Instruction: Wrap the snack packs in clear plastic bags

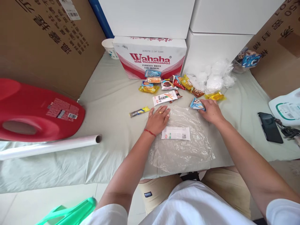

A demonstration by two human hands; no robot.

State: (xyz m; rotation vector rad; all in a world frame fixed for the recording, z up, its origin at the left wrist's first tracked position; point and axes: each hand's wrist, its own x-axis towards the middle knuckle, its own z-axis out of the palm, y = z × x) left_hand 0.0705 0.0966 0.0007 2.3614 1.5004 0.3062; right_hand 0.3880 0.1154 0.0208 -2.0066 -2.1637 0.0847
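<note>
- A clear plastic sheet (185,156) is spread at the near table edge, and a white packet (175,133) is laid face-down on it (barcode showing).
- The far left part of the sheet is covered by the left hand (159,119), laid palm down with the fingers slightly spread.
- Just beyond the sheet's far right part, a blue packet (195,103) is pinched by the right hand (212,111), between thumb and fingers.
- A red jug (44,103) is seen at the left, a white jug (287,107) at the right; their contents are hidden.
- Past the hands, a loose group of snack packets (169,84) is scattered.
- Beside it, crumpled clear plastic (214,79) is heaped; whether anything is wrapped inside cannot be told.
- A clear tub (238,68) is filled with more packets (250,60), heaped above its rim.
- Farther back, a water box (150,59) is flanked by a paper cup (109,47), its contents not visible.
</note>
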